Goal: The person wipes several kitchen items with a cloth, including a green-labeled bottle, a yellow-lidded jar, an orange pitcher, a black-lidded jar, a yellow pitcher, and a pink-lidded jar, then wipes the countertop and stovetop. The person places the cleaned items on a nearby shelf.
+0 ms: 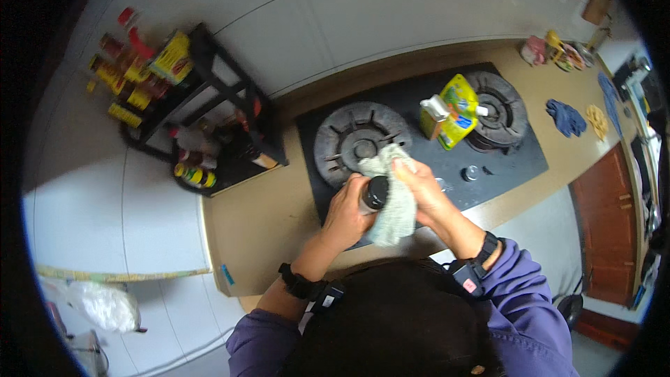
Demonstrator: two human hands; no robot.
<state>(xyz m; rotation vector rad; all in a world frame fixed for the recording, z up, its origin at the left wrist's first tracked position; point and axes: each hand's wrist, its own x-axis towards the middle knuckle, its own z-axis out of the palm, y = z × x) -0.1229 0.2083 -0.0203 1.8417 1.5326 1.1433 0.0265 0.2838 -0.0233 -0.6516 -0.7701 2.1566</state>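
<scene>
My left hand [343,214] grips a small jar with a black cap [376,192], its body mostly hidden by my fingers. In my right hand [426,188] is a pale, greenish-white cloth [395,217], which hangs down beside the jar. Whether the cloth touches the jar I cannot tell. Both hands are above the front of a black gas cooktop [419,167]. Just beyond them lies the left burner [361,141] with its round metal pan support.
A yellow-green spouted pouch [458,110] and a small box-like container [434,115] stand between the burners, near the right burner [494,107]. A black rack [209,89] with several bottles stands at left. Blue cloth [566,118] and yellow cloth [596,121] lie on the counter at right.
</scene>
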